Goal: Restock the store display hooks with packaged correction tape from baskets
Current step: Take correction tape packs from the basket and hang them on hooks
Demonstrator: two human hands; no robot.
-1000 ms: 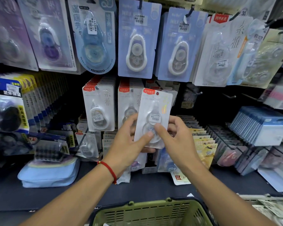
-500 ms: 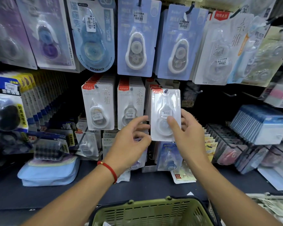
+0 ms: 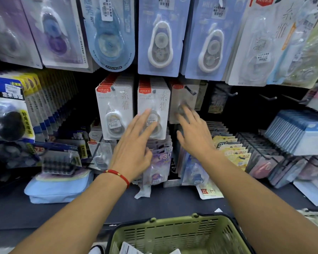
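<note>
A white correction tape pack (image 3: pixel 184 103) with a red corner label hangs far back on the third hook of the middle row. My right hand (image 3: pixel 193 132) is spread in front of it, fingers straight, fingertips at or near its lower part. My left hand (image 3: pixel 134 143) is held out flat over the second hook's stack of the same packs (image 3: pixel 152 101), holding nothing. A further full stack (image 3: pixel 116 107) hangs on the hook to the left. The green basket (image 3: pixel 173 233) sits below my arms with a few packs inside.
Larger blue and purple tape packs (image 3: pixel 162 39) hang along the row above. Bare hooks (image 3: pixel 229 92) jut out to the right of the third hook. Blue card stacks (image 3: pixel 297 132), a wire rack of yellow packs (image 3: pixel 233 153) and a light blue pouch (image 3: pixel 59 187) lie on the shelf.
The pack that both hands held went onto the third hook and slid back. Both hands have let go and opened, fingers spread in front of the display.
</note>
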